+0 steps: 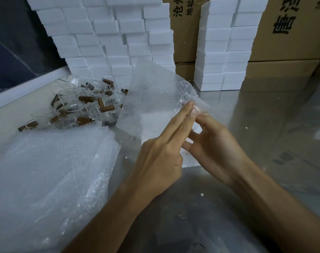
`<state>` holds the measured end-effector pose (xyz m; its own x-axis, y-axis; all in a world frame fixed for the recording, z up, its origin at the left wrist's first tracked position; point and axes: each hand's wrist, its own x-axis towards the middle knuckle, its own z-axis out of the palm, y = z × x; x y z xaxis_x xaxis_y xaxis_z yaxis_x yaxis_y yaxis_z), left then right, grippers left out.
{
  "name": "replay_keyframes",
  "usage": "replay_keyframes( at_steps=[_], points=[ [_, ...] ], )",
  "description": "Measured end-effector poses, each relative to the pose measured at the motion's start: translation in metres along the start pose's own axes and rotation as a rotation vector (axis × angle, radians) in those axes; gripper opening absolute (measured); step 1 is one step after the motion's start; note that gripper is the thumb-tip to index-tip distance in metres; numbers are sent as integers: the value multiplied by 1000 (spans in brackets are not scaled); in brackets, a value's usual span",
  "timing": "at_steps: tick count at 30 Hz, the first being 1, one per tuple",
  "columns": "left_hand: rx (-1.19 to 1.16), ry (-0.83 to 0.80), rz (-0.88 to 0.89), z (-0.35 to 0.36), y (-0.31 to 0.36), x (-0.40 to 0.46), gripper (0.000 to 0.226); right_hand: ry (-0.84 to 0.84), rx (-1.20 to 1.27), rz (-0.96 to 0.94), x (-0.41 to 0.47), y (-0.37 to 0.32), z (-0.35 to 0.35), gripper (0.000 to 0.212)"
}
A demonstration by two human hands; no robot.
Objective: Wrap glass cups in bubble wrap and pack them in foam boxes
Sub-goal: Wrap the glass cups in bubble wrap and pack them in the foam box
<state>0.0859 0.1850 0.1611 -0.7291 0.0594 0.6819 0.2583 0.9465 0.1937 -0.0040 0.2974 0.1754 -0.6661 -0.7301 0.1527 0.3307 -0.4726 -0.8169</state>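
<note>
Right, we're early on: the glass cups (79,105) lie bare in a heap at the back left, well apart from our hands, with closed foam boxes (108,31) stacked behind. We have one bubble wrap sheet (155,92) up off the stack (51,170). Left hand (159,157) and right hand (215,145) meet at its corner, fingertips pinching it, seemingly teasing it open.

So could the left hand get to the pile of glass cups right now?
Probably yes, once it lets go: the left hand pinches the bubble wrap sheet, and the cups lie uncovered on the table to its left.
</note>
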Motion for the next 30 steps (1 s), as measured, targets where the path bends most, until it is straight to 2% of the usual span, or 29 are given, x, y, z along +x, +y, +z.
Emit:
replay_keyframes(
  at_steps=[3, 7, 10, 12, 13, 15, 16, 18, 21, 23, 25, 27, 30],
  points=[
    [-47, -16, 26, 3, 3, 0, 87, -1, -84, 28, 1, 4, -3, 19],
    [-165, -9, 58, 14, 14, 2, 88, -20, 11, 84, 1, 7, -6, 37],
    [-298, -9, 107, 18, 20, 4, 83, -57, 0, 129, -3, 7, -10, 37],
    [-400, -45, 138, 16, 27, 5, 69, 18, -63, 93, -5, 6, -17, 26],
    [-429, -23, 138, 14, 29, 4, 57, 54, -92, 65, -4, 6, -22, 30],
    [-383, 151, 102, 6, 26, 6, 33, -17, -92, 37, -1, 3, -21, 24],
    [-308, 275, 63, 1, 19, 7, 25, -38, -65, 32, 1, -1, -17, 19],
    [-133, 519, -48, -10, -2, 11, 16, -34, -54, 30, 4, -5, -15, 31],
    [-103, 683, -386, -24, -32, 9, 22, -49, -84, 40, 3, -10, -19, 43],
    [-264, 649, -651, -28, -45, 7, 27, -40, -104, 58, 2, -13, -20, 54],
    [-535, 580, -831, -30, -52, 8, 36, -63, -111, 81, 0, -14, -20, 62],
    [-773, 505, -896, -33, -54, 12, 42, -76, -101, 86, -2, -16, -19, 56],
    [-912, 379, -815, -36, -50, 12, 23, -84, -115, 93, -3, -16, -21, 40]
  ],
)
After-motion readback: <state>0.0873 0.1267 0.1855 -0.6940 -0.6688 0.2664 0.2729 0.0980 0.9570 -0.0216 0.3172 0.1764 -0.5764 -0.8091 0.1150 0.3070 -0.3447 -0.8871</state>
